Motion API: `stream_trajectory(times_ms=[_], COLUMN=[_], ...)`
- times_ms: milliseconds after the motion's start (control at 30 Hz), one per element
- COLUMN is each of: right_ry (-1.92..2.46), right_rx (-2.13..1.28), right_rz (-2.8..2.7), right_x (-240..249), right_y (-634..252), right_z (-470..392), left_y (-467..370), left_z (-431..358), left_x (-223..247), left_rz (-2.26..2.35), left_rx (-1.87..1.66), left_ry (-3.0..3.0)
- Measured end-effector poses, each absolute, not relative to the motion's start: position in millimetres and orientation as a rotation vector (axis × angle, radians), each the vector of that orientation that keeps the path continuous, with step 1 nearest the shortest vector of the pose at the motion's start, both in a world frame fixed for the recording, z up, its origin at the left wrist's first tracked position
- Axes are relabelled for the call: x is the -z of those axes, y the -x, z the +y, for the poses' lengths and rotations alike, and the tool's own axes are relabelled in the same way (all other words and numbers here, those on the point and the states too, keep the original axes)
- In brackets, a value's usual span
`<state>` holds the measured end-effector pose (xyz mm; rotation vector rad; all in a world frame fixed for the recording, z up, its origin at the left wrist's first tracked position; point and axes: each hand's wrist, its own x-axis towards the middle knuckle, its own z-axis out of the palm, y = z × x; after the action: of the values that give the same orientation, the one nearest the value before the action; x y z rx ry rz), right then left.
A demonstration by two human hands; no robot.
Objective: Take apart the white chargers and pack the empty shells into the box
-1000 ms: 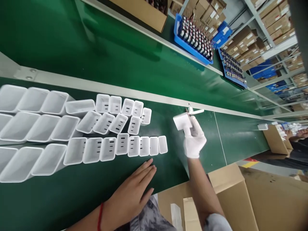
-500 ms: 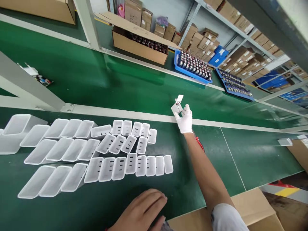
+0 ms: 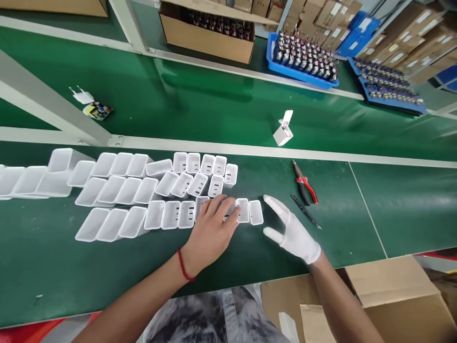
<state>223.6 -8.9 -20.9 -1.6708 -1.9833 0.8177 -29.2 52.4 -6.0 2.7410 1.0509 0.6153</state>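
My bare left hand (image 3: 214, 231), a red string round its wrist, lies over the front row of white plastic cases (image 3: 171, 214). Its slightly spread fingers touch the cases and hide some of them. In a white glove, my right hand (image 3: 294, 236) is open and holds nothing; its thumb and fingers are apart, just right of the last case (image 3: 255, 212) in that row. The open cases are lined up in rows, many with small dark slots inside. Beyond the rail, a small white box (image 3: 283, 136) with a raised flap stands alone.
Red-handled pliers (image 3: 303, 182) and black tweezers (image 3: 306, 211) lie right of my hands. A white plug with a circuit board (image 3: 97, 110) sits at the back left. A blue tray of parts (image 3: 303, 75) and a carton (image 3: 207, 38) stand behind; another carton (image 3: 396, 286) is at front right.
My right hand has let go of the small white box beyond the rail and come back towards me. My left hand has moved forward onto the front row of cases. The view has shifted.
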Motion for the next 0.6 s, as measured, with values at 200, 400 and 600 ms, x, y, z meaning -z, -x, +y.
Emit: stream_trajectory(times_ms=[200,400,600], right_ry=[1.563,1.662,1.605], right_rx=[-0.798,-0.536,-0.458], right_rz=[-1.951,-1.822,-1.862], right_x=[25,24,-8], right_y=[-200,-191,-180], right_z=[4,3,-15], left_y=[28,27,18], left_z=[54,41,18], left_x=[3,-1,10], left_rz=[1.105,1.005,0.792], left_rx=[-0.54,-0.722,-0.712], left_ry=[-2.703,-2.692,-2.38])
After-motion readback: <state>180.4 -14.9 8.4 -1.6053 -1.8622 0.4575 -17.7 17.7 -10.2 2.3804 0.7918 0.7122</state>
